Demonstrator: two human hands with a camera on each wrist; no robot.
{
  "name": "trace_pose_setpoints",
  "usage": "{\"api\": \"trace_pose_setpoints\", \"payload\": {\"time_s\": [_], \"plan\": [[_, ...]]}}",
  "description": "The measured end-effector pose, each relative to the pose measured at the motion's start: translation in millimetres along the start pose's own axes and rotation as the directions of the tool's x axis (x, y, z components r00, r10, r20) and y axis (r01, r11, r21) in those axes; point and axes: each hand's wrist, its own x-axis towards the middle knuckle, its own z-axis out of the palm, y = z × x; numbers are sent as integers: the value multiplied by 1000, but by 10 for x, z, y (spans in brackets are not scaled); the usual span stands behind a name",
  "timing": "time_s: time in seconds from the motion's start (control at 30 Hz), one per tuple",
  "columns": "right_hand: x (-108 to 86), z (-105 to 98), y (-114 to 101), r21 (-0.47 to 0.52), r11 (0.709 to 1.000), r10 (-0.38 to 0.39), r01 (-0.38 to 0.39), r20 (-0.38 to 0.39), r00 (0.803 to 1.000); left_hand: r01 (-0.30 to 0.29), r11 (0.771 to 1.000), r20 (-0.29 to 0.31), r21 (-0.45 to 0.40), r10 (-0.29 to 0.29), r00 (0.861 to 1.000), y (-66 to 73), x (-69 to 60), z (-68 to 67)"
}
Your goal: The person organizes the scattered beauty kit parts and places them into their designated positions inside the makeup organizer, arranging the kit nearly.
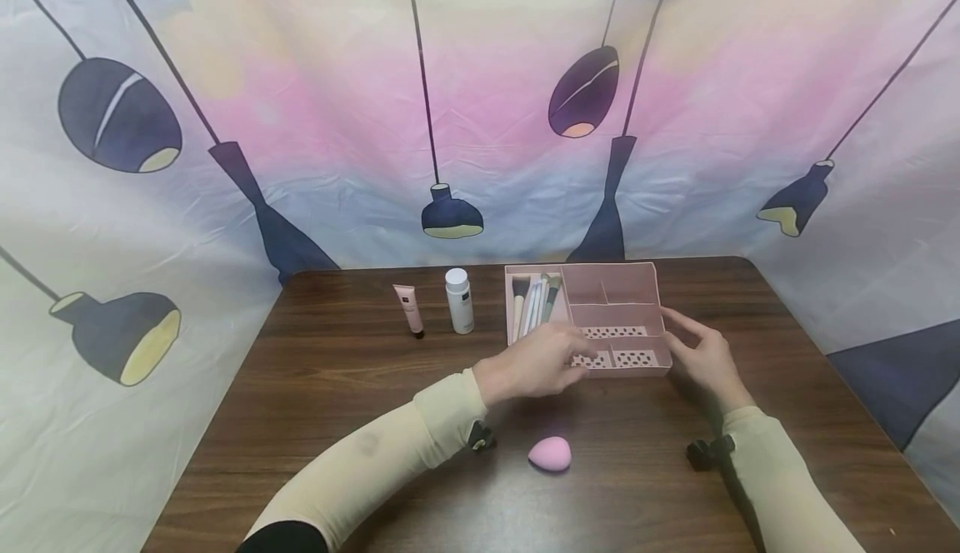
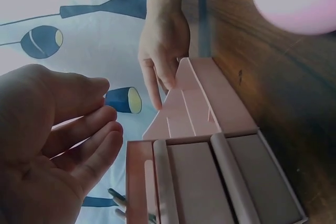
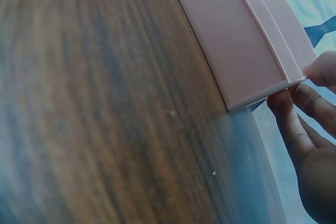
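1. Head view: the pink organizer (image 1: 622, 316) sits on the worktop (image 1: 360, 353), at about 1 o'clock from the worktop's middle.
2. Handling (judged): light, stiff, thin-walled plastic. Smooth faces may slip under dry fingertips; thin edges could crack if forced.
3. Recommended hold points: the end walls at 3 and 9 o'clock. Keep level, since the brushes (image 1: 536, 303) toward 10 o'clock appear unsecured.
4. Right grip (image 1: 705, 366): pinching the organizer's end wall at 3 o'clock, thumb and fingers on opposite faces.
5. Left grip (image 1: 532, 361): released, fingers loosely curved, grasping nothing visible; positioned at 7 o'clock.
6. Appearance: pale pink, rectangular, open-topped, divided into compartments. Dark-spotted white patches (image 1: 635, 359) show between 4 and 6 o'clock.
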Motion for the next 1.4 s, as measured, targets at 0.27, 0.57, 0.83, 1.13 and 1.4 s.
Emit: {"api": "trace_pose_setpoints", "payload": {"time_s": [0.27,0.57,0.83,1.13,1.4], "plan": [[1,-1,13,16,1000,5,-6,3,1000,-4,1000,37,2,4,999,38,-123,64],[0,-3,6,2,1000,14,-14,4,1000,-5,1000,37,-7,5,999,69,-199,96],[2,-7,-10,4,1000,13,-13,6,1000,-37,999,55,3,37,998,127,-247,108],[10,-13,-10,-3,1000,23,-23,8,1000,-55,998,82,-10,56,995,177,-354,206],[0,-14,-17,15,999,28,-28,13,1000,-37,999,114,-22,40,993,179,-464,340]]}}
